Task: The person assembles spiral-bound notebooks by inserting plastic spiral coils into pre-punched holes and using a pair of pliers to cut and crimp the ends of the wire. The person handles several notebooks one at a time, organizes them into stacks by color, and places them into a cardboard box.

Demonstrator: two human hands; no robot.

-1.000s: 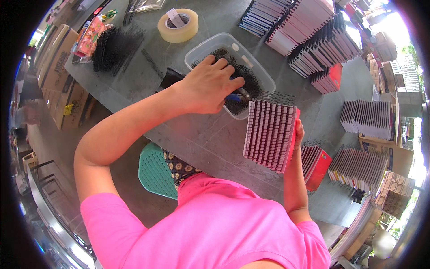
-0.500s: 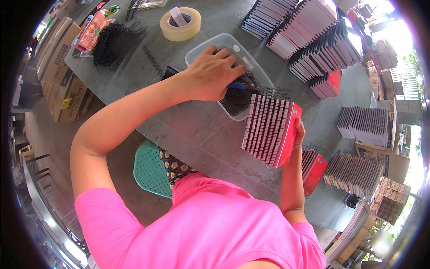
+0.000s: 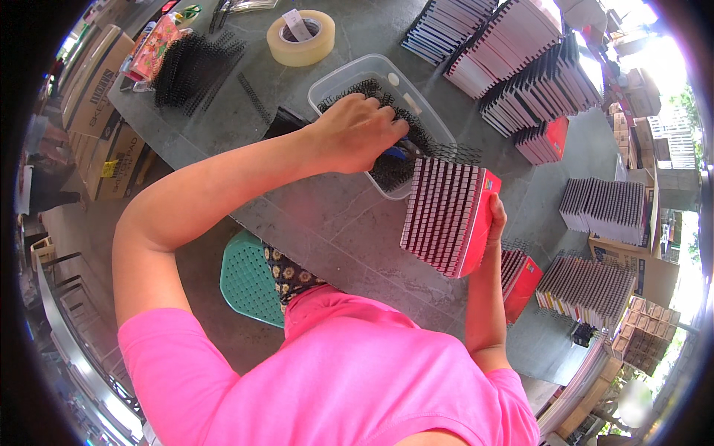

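My left hand [image 3: 361,134] is closed over a clear plastic container [image 3: 439,134], fingers curled around a blue-handled tool [image 3: 400,152] that looks like pliers. Its working end is mostly hidden by the hand and the container's contents. Loose black binding coils [image 3: 390,172] fill much of the container. Just to the right, my right hand [image 3: 497,219] grips a stack of red-covered notebooks [image 3: 442,215] from its far right side. Rows of dark binding loops show along the stack's upward face, and a red cover faces right.
A tape roll [image 3: 300,37] and a heap of black coils [image 3: 195,70] lie at the table's far left. Stacks of bound notebooks [image 3: 513,48] stand far right, more notebooks [image 3: 587,286] nearer. A green stool [image 3: 251,282] and cardboard boxes [image 3: 97,89] are left of the table.
My left hand has curled its fingers tighter and shifted slightly nearer, uncovering more coils in the container. My right hand and the notebook stack have stayed almost still.
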